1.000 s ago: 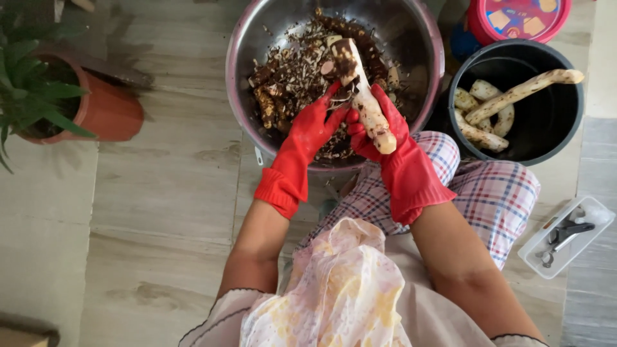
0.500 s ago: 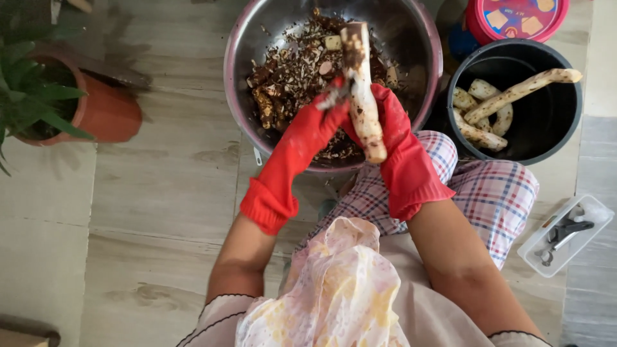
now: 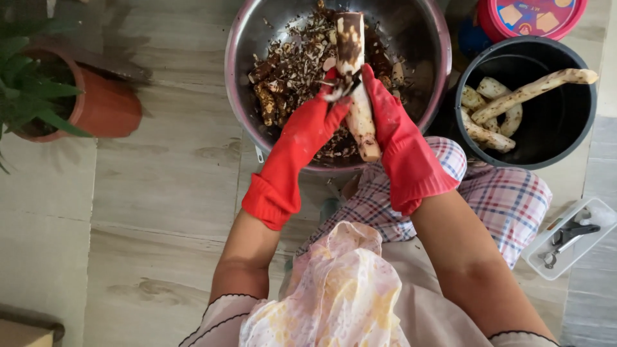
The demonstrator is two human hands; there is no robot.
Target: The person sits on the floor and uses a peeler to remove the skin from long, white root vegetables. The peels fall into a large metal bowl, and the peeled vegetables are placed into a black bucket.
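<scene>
Both my hands wear red rubber gloves and work over a large steel bowl (image 3: 430, 38) full of dark brown peelings. My right hand (image 3: 402, 138) grips a long pale root (image 3: 352, 48) with patches of brown skin, holding it almost upright over the bowl. Against the root's left side, near the middle of its length, my left hand (image 3: 302, 138) presses a small peeling tool (image 3: 339, 87). Its blade is mostly hidden by the fingers.
A black bucket (image 3: 565, 138) at the right holds several peeled pale roots (image 3: 514, 99). Above it stands a pink-lidded tub (image 3: 533, 16). A clear tray with scissors (image 3: 569, 238) lies at the lower right. A terracotta potted plant (image 3: 103, 106) sits on the wooden floor at left.
The root has swung from a slant to nearly upright, its top end further over the bowl. My left hand has slid up along it with the tool.
</scene>
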